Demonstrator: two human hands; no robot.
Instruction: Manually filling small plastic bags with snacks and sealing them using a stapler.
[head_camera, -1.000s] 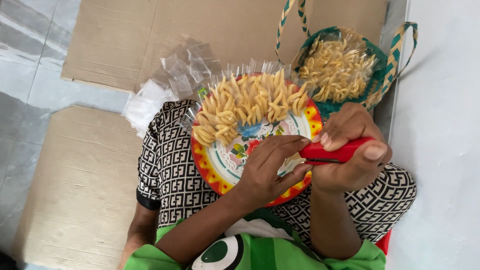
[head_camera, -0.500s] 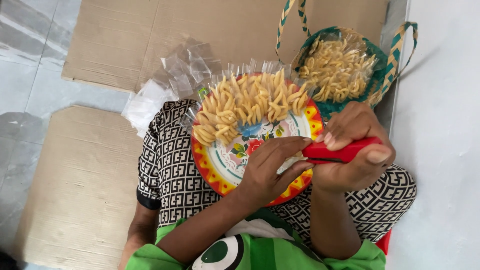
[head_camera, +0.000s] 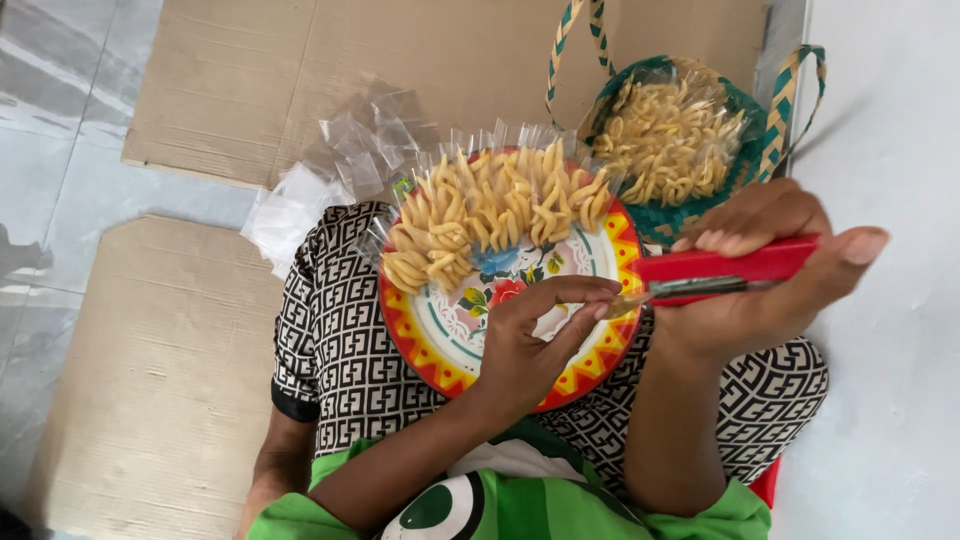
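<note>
Stapler (head_camera: 725, 272), red, lies clasped in my right hand (head_camera: 760, 275), fingers wrapped shut around it; its long axis runs nearly level, nose pointing toward my left hand (head_camera: 535, 340). That hand's fingertips pinch a small clear packet (head_camera: 555, 320) at the nose, over the painted plate (head_camera: 440, 345) carrying 1 heap of packed snacks (head_camera: 490, 210).
</note>
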